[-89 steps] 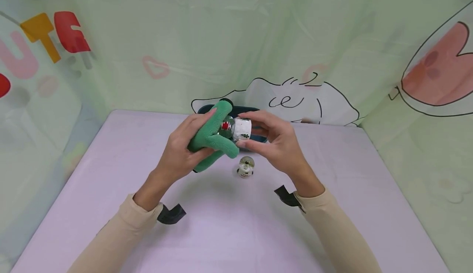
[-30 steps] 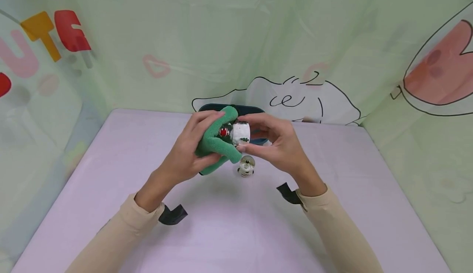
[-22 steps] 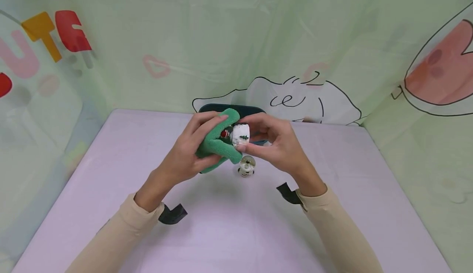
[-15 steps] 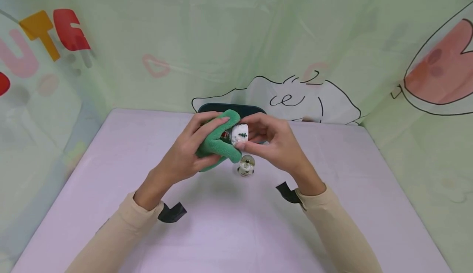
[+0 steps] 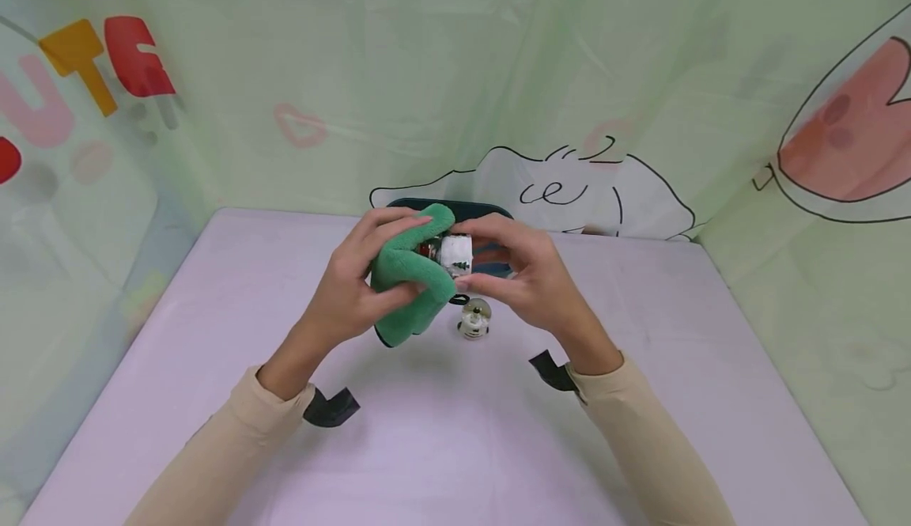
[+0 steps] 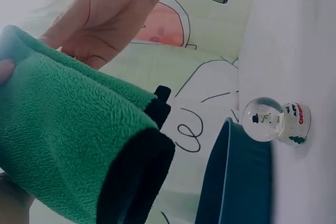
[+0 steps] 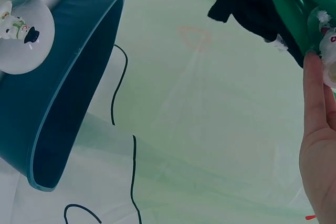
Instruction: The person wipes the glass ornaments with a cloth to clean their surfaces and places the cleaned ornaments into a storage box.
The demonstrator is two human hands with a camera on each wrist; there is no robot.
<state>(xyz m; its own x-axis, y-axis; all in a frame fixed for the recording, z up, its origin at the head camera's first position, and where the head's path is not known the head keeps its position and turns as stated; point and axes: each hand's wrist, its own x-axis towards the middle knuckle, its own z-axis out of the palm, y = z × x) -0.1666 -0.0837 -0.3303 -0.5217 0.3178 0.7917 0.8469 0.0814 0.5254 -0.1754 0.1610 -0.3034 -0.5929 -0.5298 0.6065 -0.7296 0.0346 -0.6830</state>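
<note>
My left hand [image 5: 349, 277] grips a green fluffy cloth [image 5: 402, 273] with black edging, folded about the glass end of a snow globe [image 5: 457, 253]. Fingers and thumb of my right hand [image 5: 530, 273] hold that globe by its white base, which has a small green tree on it. The globe lies sideways above the table, glass toward the left hand and mostly covered. In the left wrist view the cloth [image 6: 79, 135] hides it. A second snow globe [image 5: 474, 320], with a snowman inside and a white base [image 6: 295, 124], stands on the table below the hands.
Behind the hands a dark blue bin [image 5: 484, 210] stands at the table's back edge, partly hidden by them; its side wall [image 7: 58, 40] shows in the right wrist view. A pale table [image 5: 455, 447] is surrounded by printed light green curtains [image 5: 427, 75].
The held globe and both hands have shifted slightly left. The cloth first closed further over the glass, then was refolded and hangs lower now, with a black loop showing. The standing globe has stayed put.
</note>
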